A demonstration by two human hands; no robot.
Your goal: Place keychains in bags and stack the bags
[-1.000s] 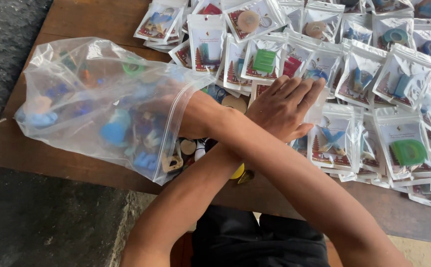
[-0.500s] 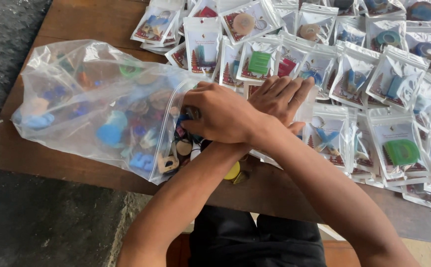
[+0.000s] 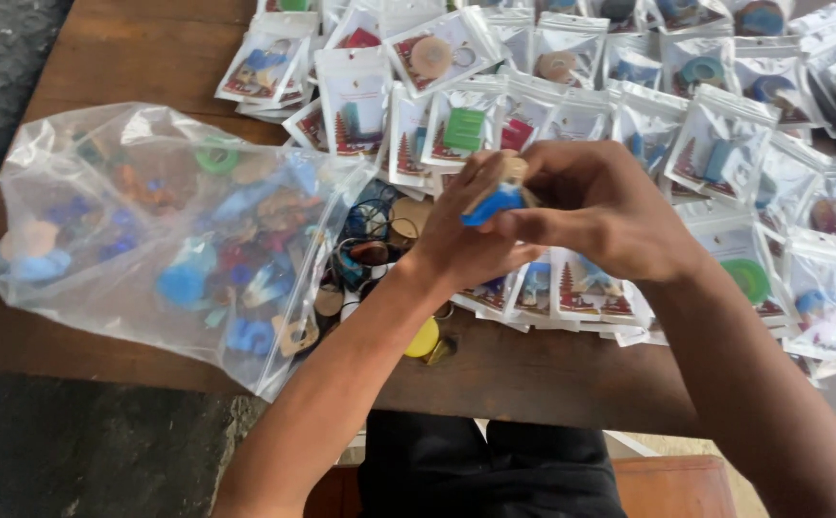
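Both hands meet above the wooden table [image 3: 552, 379] and hold one small blue and tan keychain piece [image 3: 497, 199]. My left hand [image 3: 461, 245] grips it from below and my right hand [image 3: 610, 216] pinches it from the right. A large clear plastic bag [image 3: 149, 240] full of colourful keychain pieces lies to the left with its mouth open toward the hands. Loose keychains [image 3: 370, 259] spill out at the bag's mouth, just left of my left wrist.
Many small clear packets [image 3: 725, 153] with printed cards and keychains lie overlapping across the far and right part of the table. A yellow round piece [image 3: 423, 339] rests near the table's front edge. Grey rough ground [image 3: 72, 451] shows at the left.
My left hand came out of the big bag with a blue and tan piece. Both hands rose and moved right, now holding it together above the packets.
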